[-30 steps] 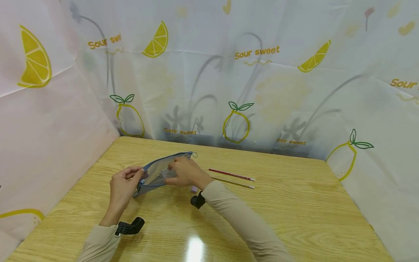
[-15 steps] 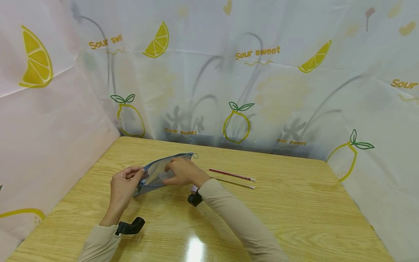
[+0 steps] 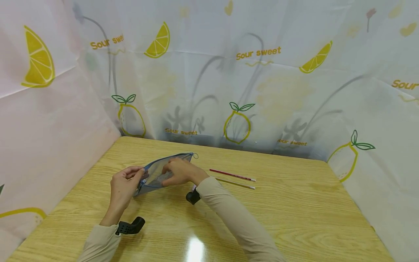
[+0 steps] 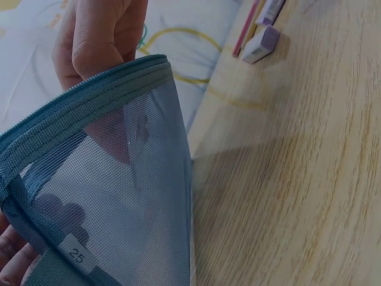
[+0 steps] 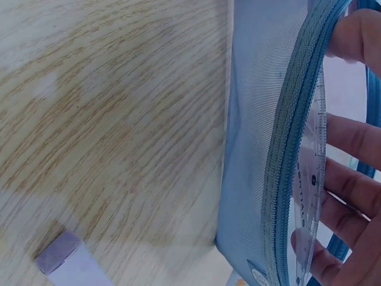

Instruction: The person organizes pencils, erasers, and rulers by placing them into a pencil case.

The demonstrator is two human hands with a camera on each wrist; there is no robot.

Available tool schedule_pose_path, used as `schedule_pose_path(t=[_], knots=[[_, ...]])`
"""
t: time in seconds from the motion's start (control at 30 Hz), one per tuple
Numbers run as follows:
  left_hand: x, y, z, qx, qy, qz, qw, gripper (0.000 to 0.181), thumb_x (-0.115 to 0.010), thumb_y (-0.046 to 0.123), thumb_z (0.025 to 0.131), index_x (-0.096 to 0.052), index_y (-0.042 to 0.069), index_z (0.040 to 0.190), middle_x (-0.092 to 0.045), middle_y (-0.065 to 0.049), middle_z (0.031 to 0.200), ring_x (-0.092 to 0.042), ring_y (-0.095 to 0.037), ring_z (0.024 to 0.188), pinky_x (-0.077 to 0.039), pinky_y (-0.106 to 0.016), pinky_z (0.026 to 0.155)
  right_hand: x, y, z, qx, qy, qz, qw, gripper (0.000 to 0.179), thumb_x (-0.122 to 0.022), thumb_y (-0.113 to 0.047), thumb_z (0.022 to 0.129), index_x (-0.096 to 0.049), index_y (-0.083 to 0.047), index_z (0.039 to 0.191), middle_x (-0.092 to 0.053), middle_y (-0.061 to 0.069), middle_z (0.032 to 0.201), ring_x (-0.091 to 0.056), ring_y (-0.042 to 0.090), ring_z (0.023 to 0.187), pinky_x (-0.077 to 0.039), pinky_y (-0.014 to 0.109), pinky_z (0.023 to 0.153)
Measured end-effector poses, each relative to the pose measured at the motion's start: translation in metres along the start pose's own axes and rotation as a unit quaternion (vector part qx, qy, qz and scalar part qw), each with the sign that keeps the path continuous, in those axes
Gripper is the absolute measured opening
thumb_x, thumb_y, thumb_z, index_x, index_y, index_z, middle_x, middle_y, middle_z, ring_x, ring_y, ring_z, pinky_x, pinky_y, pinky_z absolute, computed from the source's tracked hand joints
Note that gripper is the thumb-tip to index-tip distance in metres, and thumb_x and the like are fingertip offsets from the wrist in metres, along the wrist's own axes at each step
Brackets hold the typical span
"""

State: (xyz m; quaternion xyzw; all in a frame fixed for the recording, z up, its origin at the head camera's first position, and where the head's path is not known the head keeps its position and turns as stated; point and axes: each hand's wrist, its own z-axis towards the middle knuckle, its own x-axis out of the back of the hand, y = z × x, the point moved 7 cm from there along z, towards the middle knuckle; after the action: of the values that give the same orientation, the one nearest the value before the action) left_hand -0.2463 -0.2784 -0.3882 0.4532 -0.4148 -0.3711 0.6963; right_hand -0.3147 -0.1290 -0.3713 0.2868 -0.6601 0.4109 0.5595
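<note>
A blue mesh zip pouch (image 3: 152,188) stands with its mouth apart on the table. My left hand (image 3: 124,183) pinches its left end by the zipper, beside a tag marked 25 (image 4: 77,255). My right hand (image 3: 180,171) reaches into the mouth, thumb and fingers spread apart. Inside the pouch, a clear plastic ruler (image 5: 311,173) with printed marks stands along the near zipper edge. The right fingertips (image 5: 339,134) are right behind that ruler, while the thumb is apart from it near the rim. Mesh partly veils the fingers in the left wrist view.
A red pencil (image 3: 232,175) and a gold pencil (image 3: 235,183) lie on the wooden table (image 3: 294,203) to the right. Purple-and-white erasers (image 4: 261,44) lie near them. Black wrist cameras (image 3: 131,226) sit below both hands. A lemon-print sheet (image 3: 203,72) walls the back and sides.
My right hand has shifted slightly left over the pouch's mouth. The clear piece at its fingers has sunk lower into the pouch. My left hand keeps its hold at the same spot.
</note>
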Motion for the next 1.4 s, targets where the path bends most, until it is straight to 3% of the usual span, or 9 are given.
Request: schedule_pose_path(t=[0.43,0.83,1.1,1.4], knots=[[0.001,0.002,-0.001,-0.004,0.002,0.008,1.0,0.029,-0.063,0.021,0.097,-0.069,-0.004,0.108,-0.072,-0.016,0.093,-0.07,-0.013,0.078,-0.046,-0.022,0.048,0.002,-0.003,0.004,0.024,-0.003,0.008,0.9997,0.039,-0.067,-0.039,0.091,-0.067,-0.017,0.123,-0.059,-0.001,0.121,-0.055,0.011,0.108,-0.045,0.025,0.088],[0.002,0.0,0.001,0.008,-0.001,0.001,1.0,0.028,-0.064,0.02,0.096,-0.069,-0.004,0.109,-0.072,-0.014,0.094,-0.068,-0.005,0.074,-0.044,-0.021,0.047,-0.014,-0.001,0.004,0.017,-0.076,0.046,0.9959,0.036,-0.057,-0.034,0.095,-0.067,-0.015,0.124,-0.059,-0.001,0.117,-0.055,0.009,0.105,-0.043,0.022,0.087],[0.004,-0.002,0.002,0.004,0.004,0.007,1.0,0.026,-0.064,0.017,0.097,-0.069,-0.005,0.109,-0.072,-0.016,0.094,-0.066,-0.004,0.069,-0.043,-0.021,0.045,-0.014,-0.001,0.004,0.031,-0.067,0.034,0.9967,0.026,-0.056,-0.027,0.097,-0.07,-0.015,0.116,-0.061,0.0,0.116,-0.056,0.013,0.107,-0.043,0.023,0.088],[0.003,-0.002,0.001,0.011,0.004,-0.001,0.9999,0.026,-0.063,0.016,0.097,-0.069,-0.005,0.109,-0.072,-0.016,0.094,-0.067,-0.005,0.069,-0.046,-0.022,0.047,-0.009,0.0,0.004,0.041,-0.033,0.026,0.9983,0.026,-0.059,-0.024,0.096,-0.069,-0.013,0.117,-0.061,0.0,0.114,-0.057,0.011,0.105,-0.044,0.022,0.088]])
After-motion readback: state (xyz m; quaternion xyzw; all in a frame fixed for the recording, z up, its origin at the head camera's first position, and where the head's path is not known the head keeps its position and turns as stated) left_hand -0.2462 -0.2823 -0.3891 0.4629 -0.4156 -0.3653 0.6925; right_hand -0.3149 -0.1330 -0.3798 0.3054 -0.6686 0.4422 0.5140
